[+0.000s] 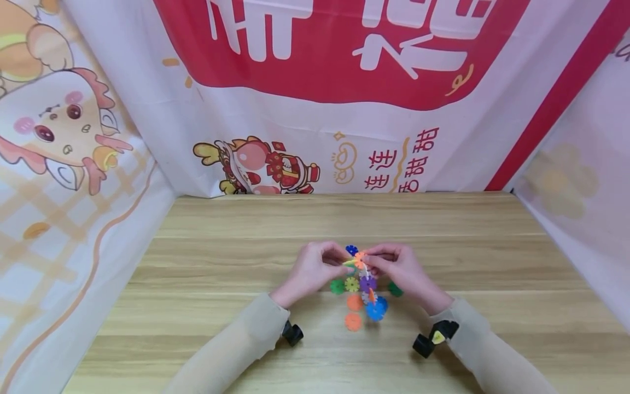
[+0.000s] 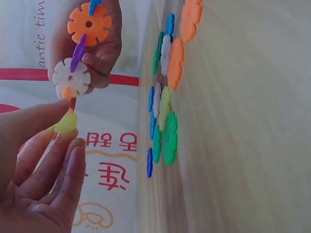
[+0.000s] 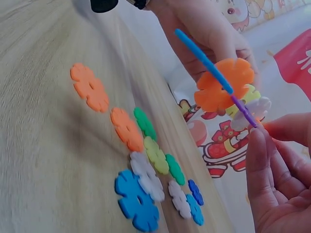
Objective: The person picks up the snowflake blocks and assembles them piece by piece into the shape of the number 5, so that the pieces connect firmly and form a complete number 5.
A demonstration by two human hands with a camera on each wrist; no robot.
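Interlocking: yellow snowflake disc (image 2: 66, 122) seemingly being joined!
Left fingers (image 2: 70, 165): disc pinched
Right fingers (image 3: 258, 155): disc chain (image 1: 368, 284) gripped
Alignment: probably required

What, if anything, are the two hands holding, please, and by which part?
A chain of flower discs, by one end: the left hand pinches a yellow disc there, and the right hand appears to pinch the orange disc beside it.

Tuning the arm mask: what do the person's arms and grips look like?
Left sleeve, right sleeve: long, plain, light beige. Left grip, right grip: bare, no gloves. Left wrist unit: black. Right wrist unit: black, with a yellow patch. No cables visible.
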